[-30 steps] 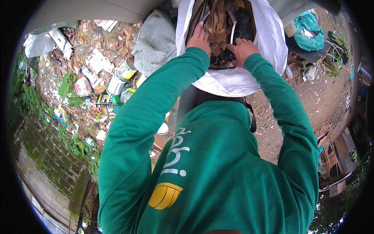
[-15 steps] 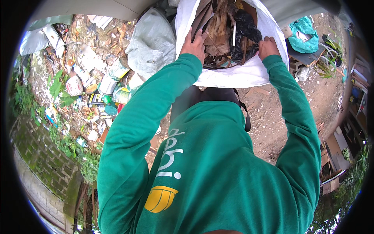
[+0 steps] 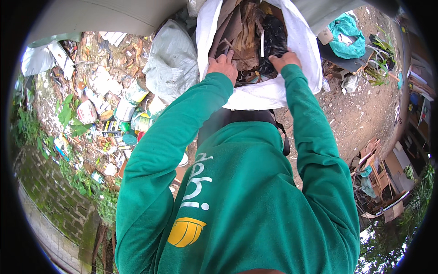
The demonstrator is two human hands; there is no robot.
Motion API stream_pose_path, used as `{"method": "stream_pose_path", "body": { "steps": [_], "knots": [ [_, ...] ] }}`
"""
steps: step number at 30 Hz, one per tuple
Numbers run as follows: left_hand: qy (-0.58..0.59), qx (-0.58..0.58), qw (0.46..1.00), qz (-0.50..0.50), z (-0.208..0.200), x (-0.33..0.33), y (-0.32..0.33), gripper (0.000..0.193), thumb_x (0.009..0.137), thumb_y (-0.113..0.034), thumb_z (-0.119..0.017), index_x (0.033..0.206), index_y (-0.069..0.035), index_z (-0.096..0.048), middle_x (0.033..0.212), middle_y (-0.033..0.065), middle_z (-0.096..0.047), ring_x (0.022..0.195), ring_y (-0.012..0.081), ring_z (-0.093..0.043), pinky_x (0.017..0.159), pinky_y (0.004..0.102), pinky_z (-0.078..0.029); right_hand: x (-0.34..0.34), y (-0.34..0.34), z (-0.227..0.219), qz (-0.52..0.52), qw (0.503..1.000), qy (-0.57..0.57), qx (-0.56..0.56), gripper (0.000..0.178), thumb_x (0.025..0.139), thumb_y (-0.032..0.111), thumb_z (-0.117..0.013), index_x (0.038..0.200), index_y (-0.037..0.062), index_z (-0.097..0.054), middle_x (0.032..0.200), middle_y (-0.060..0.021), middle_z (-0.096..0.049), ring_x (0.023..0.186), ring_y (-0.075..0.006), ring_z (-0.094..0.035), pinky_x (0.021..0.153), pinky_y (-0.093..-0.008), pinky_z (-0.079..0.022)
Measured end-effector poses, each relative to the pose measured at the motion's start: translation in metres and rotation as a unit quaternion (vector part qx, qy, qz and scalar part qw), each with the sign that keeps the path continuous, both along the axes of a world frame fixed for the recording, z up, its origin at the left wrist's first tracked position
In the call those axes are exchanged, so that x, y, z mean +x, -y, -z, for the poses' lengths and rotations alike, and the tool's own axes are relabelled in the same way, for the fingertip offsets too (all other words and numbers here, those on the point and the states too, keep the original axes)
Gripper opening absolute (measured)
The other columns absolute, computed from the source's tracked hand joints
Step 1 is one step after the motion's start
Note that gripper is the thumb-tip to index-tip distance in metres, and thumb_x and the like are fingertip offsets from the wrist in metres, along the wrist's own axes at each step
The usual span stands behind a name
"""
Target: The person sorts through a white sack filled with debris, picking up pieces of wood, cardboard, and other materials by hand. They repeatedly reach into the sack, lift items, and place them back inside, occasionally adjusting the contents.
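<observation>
A large white woven sack [image 3: 260, 98] stands in front of me with its mouth wide open. Inside it lie brown cardboard pieces [image 3: 246, 34], a crumpled black plastic bag [image 3: 273, 36] and a thin white stick [image 3: 262, 44]. My left hand [image 3: 222, 67] reaches over the sack's left side, its fingers slightly apart and resting against the cardboard. Within the right side of the mouth, my right hand [image 3: 286, 61] has its fingers bent on the black plastic bag's lower edge. Its fingertips are partly hidden.
A pale translucent sack [image 3: 171, 61] leans beside the white one. Scattered rubbish with jars and cartons [image 3: 125, 109] covers the ground at left. To the right lie a teal cloth or bag [image 3: 346, 36] and a heap of wood scraps [image 3: 376, 171]. A grey panel [image 3: 100, 16] borders the top.
My right hand has left the sack's right rim and moved inward onto the black plastic bag. The sack has shifted slightly left in view, and my left hand sits a little lower.
</observation>
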State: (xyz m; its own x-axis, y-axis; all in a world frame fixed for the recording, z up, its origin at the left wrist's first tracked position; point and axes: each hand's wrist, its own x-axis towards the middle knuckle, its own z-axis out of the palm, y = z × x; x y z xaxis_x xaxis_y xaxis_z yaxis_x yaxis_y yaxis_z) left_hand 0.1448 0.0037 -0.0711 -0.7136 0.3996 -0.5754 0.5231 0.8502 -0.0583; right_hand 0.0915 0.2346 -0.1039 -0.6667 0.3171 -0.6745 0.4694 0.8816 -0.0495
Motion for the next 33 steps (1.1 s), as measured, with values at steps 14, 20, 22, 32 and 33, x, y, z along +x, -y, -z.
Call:
{"method": "stream_pose_path", "body": {
  "steps": [14,20,22,32,33],
  "knots": [
    [0.252,0.12,0.951,-0.132,0.049,0.016,-0.021,0.051,0.084,-0.041,-0.069,0.121,-0.006,-0.065,0.118,0.0212,-0.068,0.115,0.0363,-0.063,0.099,0.0472,-0.051,0.01,0.089,0.003,0.043,0.975,-0.129,-0.178,0.029,0.084,0.026,-0.061,0.1,0.0042,-0.073,0.108,-0.0222,-0.07,0.105,-0.0385,-0.066,0.096,-0.0451,-0.052],
    [0.314,0.219,0.914,-0.131,0.125,0.026,-0.037,0.069,0.076,-0.038,-0.074,0.138,-0.011,-0.058,0.138,0.0193,-0.058,0.129,0.0353,-0.054,0.113,0.0404,-0.04,0.047,0.049,-0.134,-0.043,0.827,-0.554,-0.087,0.041,0.079,0.016,-0.072,0.117,0.0033,-0.062,0.109,-0.0174,-0.061,0.104,-0.037,-0.058,0.092,-0.0475,-0.044],
    [0.281,0.149,0.944,-0.087,0.121,0.02,-0.045,0.063,0.08,-0.046,-0.068,0.134,-0.014,-0.062,0.137,0.0187,-0.059,0.128,0.0357,-0.054,0.112,0.0408,-0.04,0.066,0.025,-0.153,0.037,0.801,-0.598,-0.022,0.051,0.078,0.017,-0.073,0.123,0.0001,-0.057,0.114,-0.0204,-0.057,0.109,-0.0386,-0.054,0.097,-0.0477,-0.042],
    [0.211,0.165,0.96,-0.087,0.152,0.014,-0.058,0.044,0.091,-0.05,-0.06,0.118,-0.018,-0.073,0.126,0.0166,-0.066,0.119,0.0355,-0.06,0.106,0.0452,-0.045,0.124,-0.034,-0.069,0.323,0.923,-0.114,-0.177,0.08,0.084,0.061,-0.066,0.118,-0.0117,-0.06,0.107,-0.0304,-0.067,0.103,-0.042,-0.067,0.089,-0.0477,-0.053],
    [0.196,0.176,0.96,-0.099,0.152,0.015,-0.062,0.044,0.091,-0.049,-0.06,0.117,-0.017,-0.073,0.124,0.0163,-0.067,0.118,0.0357,-0.061,0.105,0.0454,-0.046,0.129,-0.036,-0.055,0.333,0.917,-0.07,-0.208,0.076,0.086,0.061,-0.065,0.112,-0.0103,-0.066,0.099,-0.0285,-0.071,0.096,-0.0404,-0.07,0.086,-0.047,-0.055]
  ]
}}
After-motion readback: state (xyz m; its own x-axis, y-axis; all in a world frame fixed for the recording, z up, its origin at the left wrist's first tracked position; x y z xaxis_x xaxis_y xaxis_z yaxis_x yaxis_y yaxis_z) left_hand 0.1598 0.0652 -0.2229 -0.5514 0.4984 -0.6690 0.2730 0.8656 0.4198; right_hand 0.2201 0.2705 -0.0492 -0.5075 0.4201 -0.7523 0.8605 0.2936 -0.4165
